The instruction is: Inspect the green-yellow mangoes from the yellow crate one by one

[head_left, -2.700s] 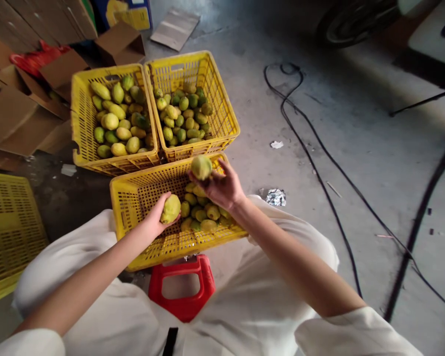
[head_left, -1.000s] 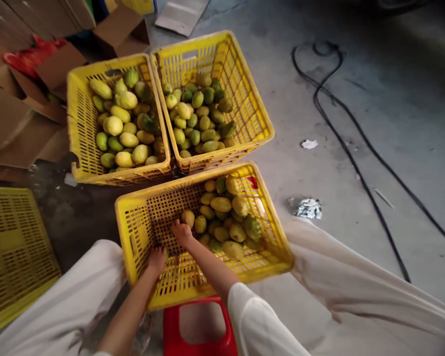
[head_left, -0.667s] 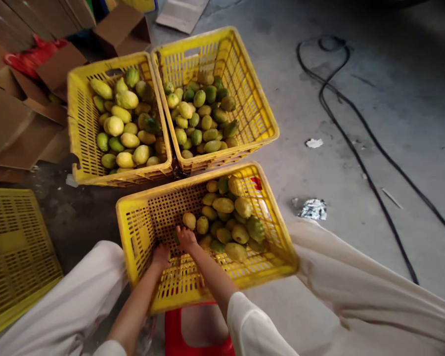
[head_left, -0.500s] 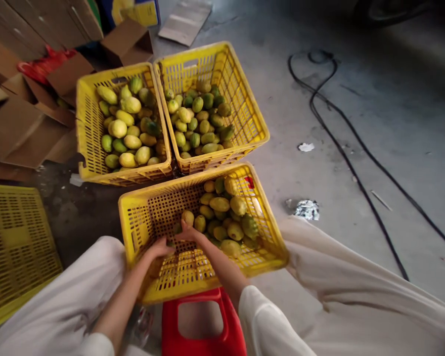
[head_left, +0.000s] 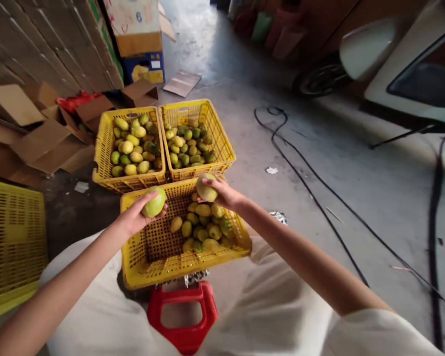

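Fruit (head_left: 154,203) sits grasped in the left hand (head_left: 134,217), another fruit (head_left: 206,189) in the right hand (head_left: 225,194), both hands over the front crate (head_left: 163,272); loose fruit (head_left: 214,232) lies inside that crate; two crates (head_left: 133,184) of fruit stand beyond it; a red stool (head_left: 183,338) is at its near side.

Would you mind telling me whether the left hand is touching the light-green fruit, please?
Touching: the head view plainly shows the left hand holding the light-green fruit, its thumb laid over the fruit's side.

Garage-like storage space, stacked cartons (head_left: 140,43), parked vehicle (head_left: 406,57)
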Demonstrator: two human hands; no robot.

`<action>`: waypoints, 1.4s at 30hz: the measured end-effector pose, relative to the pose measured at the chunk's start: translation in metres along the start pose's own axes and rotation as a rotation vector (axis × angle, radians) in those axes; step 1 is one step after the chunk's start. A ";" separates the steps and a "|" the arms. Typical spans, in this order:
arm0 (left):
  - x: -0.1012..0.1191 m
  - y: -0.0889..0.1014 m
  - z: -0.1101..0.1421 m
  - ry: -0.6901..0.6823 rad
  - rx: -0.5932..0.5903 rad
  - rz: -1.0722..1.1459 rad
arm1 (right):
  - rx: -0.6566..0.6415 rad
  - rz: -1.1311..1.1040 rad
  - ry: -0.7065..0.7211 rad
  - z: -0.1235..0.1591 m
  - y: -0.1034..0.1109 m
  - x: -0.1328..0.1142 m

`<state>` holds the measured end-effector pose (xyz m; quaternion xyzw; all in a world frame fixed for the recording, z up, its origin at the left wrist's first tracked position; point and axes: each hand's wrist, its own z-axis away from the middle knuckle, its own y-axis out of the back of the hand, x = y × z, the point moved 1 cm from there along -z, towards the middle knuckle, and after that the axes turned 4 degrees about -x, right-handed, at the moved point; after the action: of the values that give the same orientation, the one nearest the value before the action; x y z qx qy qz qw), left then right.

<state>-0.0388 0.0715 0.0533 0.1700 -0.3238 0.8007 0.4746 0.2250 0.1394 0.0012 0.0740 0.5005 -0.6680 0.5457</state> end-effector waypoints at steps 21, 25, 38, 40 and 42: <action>-0.029 -0.043 -0.003 0.095 0.064 0.165 | 0.105 -0.180 0.000 0.025 -0.027 0.040; -0.035 -0.044 -0.008 0.033 0.080 0.184 | 0.121 -0.169 -0.015 0.026 -0.027 0.043; -0.042 -0.040 -0.019 0.109 0.047 0.197 | 0.355 -0.320 -0.128 0.029 -0.034 0.039; -0.044 -0.041 -0.018 0.106 0.049 0.203 | 0.357 -0.351 -0.158 0.029 -0.035 0.039; -0.045 -0.041 -0.018 0.108 0.071 0.205 | 0.359 -0.364 -0.156 0.029 -0.036 0.039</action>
<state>0.0199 0.0683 0.0292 0.1093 -0.2851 0.8639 0.4005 0.1938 0.0886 0.0120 0.0268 0.3354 -0.8368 0.4318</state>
